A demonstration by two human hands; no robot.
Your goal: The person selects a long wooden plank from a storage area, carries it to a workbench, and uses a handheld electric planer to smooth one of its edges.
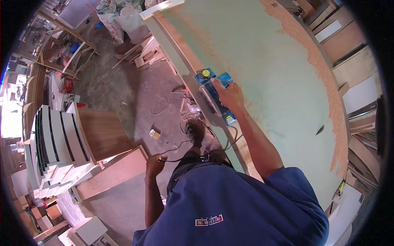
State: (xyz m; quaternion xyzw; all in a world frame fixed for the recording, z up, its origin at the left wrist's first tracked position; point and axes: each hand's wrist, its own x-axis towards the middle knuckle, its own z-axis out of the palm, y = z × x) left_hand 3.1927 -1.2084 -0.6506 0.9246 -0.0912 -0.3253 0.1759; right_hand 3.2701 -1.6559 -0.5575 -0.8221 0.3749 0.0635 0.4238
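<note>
So, R hand (232,97) fwd on planer (211,94)

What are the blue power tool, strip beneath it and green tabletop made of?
Power tool: probably plastic housing, by its slick blue look. Strip: likely bare wood, matte, by its tan colour. Tabletop: perhaps painted board, by its matte green; core unclear.

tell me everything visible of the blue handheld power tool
The blue handheld power tool has a plastic-looking body with dark sections, a round yellow sticker at its far end and a yellow label at the other. It lies along the pale wooden strip edging the green tabletop, gripped by the right hand; a dark cord loops nearby.
</note>
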